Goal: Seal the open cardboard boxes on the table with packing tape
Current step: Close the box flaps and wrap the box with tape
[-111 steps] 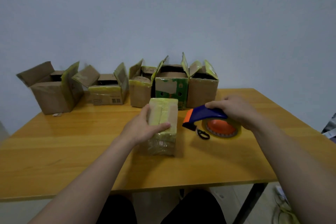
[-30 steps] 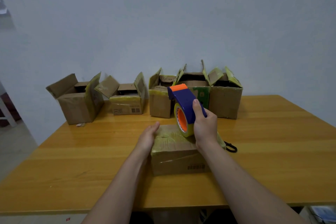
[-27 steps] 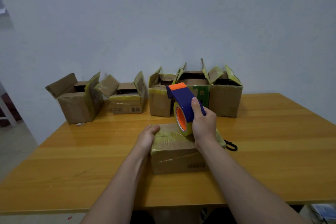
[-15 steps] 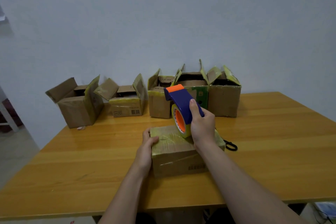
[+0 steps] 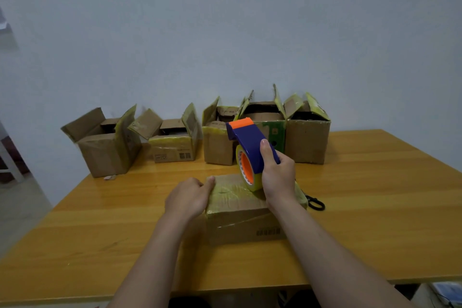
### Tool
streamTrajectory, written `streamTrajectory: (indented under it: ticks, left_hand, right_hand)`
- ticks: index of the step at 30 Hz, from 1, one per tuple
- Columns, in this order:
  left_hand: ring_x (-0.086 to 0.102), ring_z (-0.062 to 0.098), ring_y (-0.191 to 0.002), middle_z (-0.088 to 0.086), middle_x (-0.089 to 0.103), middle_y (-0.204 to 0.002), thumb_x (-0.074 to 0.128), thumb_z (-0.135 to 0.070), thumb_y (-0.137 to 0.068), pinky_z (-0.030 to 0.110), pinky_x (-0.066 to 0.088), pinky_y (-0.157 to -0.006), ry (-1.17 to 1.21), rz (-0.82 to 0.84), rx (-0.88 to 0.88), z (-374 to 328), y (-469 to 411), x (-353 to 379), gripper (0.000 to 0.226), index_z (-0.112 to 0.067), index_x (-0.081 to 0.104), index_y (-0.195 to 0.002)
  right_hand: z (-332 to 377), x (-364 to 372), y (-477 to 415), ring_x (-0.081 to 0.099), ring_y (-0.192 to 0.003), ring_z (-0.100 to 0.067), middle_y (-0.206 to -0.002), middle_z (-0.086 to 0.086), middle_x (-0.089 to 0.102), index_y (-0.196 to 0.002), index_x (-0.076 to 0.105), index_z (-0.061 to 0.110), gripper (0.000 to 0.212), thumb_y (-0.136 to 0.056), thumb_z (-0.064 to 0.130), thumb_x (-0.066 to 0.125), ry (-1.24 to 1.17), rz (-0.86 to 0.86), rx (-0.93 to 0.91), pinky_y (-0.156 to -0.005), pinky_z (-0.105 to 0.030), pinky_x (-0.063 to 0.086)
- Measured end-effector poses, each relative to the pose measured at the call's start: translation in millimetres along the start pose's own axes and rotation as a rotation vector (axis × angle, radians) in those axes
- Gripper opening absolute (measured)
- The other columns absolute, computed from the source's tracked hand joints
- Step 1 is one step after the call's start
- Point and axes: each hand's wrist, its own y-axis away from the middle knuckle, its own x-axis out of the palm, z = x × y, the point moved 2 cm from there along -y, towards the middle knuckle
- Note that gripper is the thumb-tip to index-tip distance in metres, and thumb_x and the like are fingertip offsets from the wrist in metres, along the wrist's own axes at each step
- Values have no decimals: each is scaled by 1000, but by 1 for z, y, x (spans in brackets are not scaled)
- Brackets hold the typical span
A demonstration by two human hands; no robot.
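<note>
Taped box (image 5: 240, 217) is noted at centre of bench (image 5: 375, 207); its 9 o'clock end is gripped by the left hand (image 5: 187, 197); tape dispenser (image 5: 250, 152), clasped in the right hand (image 5: 278, 177), is set on the box top; five open boxes (image 5: 217, 147) are ranged at 12 o'clock.

On the table (image 5: 375, 207) a closed box (image 5: 240, 217) sits centrally; the tape dispenser (image 5: 250, 155) rests on it, scissors (image 5: 316, 204) at its three o'clock, open boxes (image 5: 217, 147) rowed at twelve.
</note>
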Motion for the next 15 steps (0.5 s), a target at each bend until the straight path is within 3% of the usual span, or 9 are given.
streamTrajectory:
  ticks: [5, 9, 12, 15]
  left_hand:
    - [57, 19, -67, 1, 61, -70, 39, -54, -108, 33, 33, -53, -25, 6, 79, -4, -1, -3, 57, -16, 63, -74]
    - [63, 17, -70, -3, 67, -73, 36, -66, -104, 30, 46, -58, -259, -59, 29, -9, 20, -11, 60, -22, 69, -79]
    - [61, 15, -67, -3, 65, -71, 37, -65, -104, 31, 51, -58, -288, -116, 27, -11, 36, -8, 57, -23, 66, -78]
    - [52, 13, -59, -2, 57, -63, 44, -51, -107, 29, 32, -48, -138, -153, 56, -16, 45, -6, 53, -19, 60, -68]
  right_hand:
    - [-1, 2, -1, 72, -82, -14, -86, 2, 76, -103, 74, 22, 36, -100, 52, 53, 0, -9, -9, -65, -24, 56]
    - [-1, 1, 0, 72, -80, -11, -85, 3, 76, -103, 73, 22, 37, -99, 53, 53, 0, -2, -6, -64, -23, 55]
    - [-1, 1, 0, 72, -81, -14, -85, 2, 76, -101, 73, 22, 37, -100, 53, 53, 2, -1, -9, -65, -24, 56]
    - [0, 1, 1, 72, -79, -12, -85, 2, 76, -102, 73, 22, 36, -100, 53, 53, 0, 3, -11, -62, -21, 55]
